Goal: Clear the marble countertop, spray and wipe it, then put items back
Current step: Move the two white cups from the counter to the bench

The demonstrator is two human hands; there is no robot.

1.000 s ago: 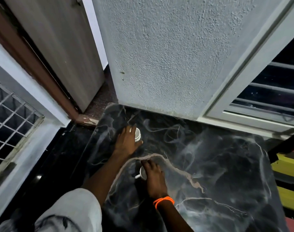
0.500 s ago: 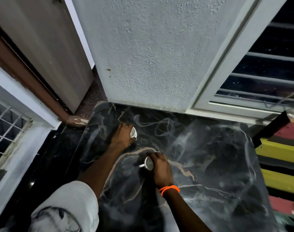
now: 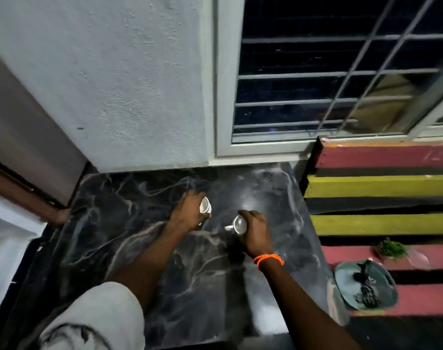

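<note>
The black marble countertop (image 3: pixel 129 223) with pale veins fills the middle of the head view. My left hand (image 3: pixel 187 213) grips a small white cup (image 3: pixel 205 205) near the slab's centre, tilted so its mouth faces right. My right hand (image 3: pixel 255 229), with an orange bead band at the wrist, grips a second small white cup (image 3: pixel 238 224) with a handle pointing left. Both cups sit just above or on the marble; I cannot tell which. The two hands are a short gap apart.
A textured white wall (image 3: pixel 129 84) and a barred window (image 3: pixel 316 72) close the far edge. Pink, yellow and black painted steps (image 3: pixel 379 183) rise at the right. On them lie a grey-green plate with cutlery (image 3: pixel 364 291) and a small green plant (image 3: pixel 391 248).
The view has swung right, bringing the window and painted steps into sight. Both hands, still holding their cups, have shifted right across the marble.
</note>
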